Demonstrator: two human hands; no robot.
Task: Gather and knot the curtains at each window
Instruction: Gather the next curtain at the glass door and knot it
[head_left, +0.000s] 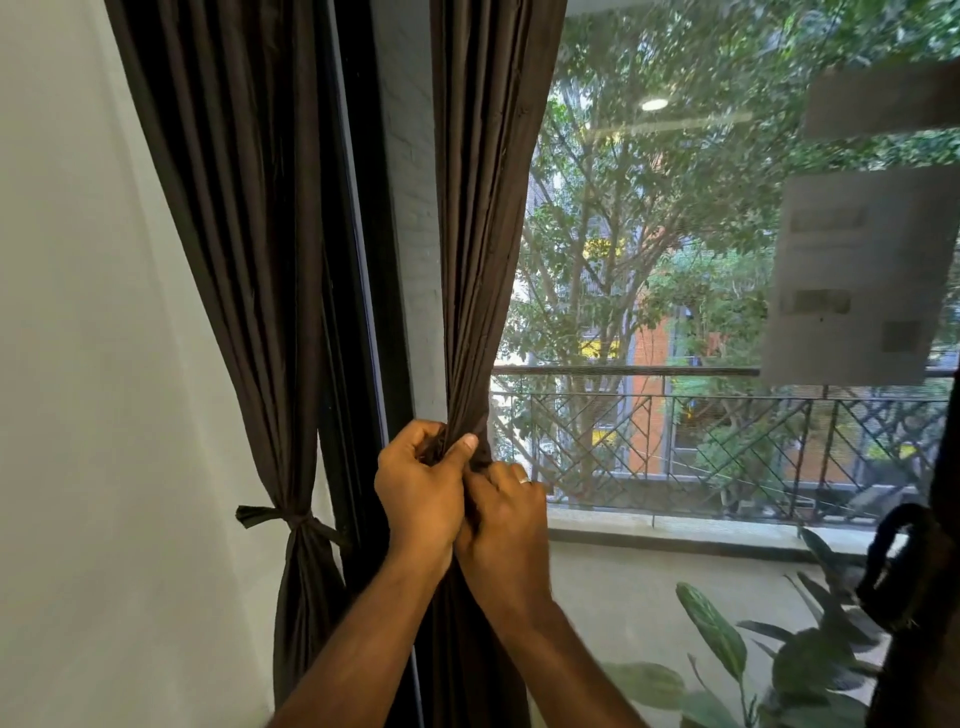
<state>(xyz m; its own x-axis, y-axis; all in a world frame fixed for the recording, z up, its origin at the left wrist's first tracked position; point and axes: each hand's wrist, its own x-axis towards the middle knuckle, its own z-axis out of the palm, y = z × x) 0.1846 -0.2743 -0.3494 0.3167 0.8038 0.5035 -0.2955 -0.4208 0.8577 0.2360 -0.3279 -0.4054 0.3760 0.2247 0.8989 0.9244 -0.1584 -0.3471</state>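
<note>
A dark brown curtain (478, 208) hangs at the left side of a large window (701, 260) and is bunched tight at waist height. My left hand (421, 483) grips the gathered cloth, thumb pressed across the front. Just below and to the right, my right hand (506, 514), a ring on one finger, curls round the same bunch. Further left, a second dark curtain (244, 234) hangs against the wall, tied with a strip knot (298, 519).
A black window frame (358, 312) stands between the two curtains. White wall fills the left. Papers (857, 275) are stuck on the glass at right. Green plant leaves (727, 639) rise at lower right, beside another dark knotted curtain (904, 571) at the right edge.
</note>
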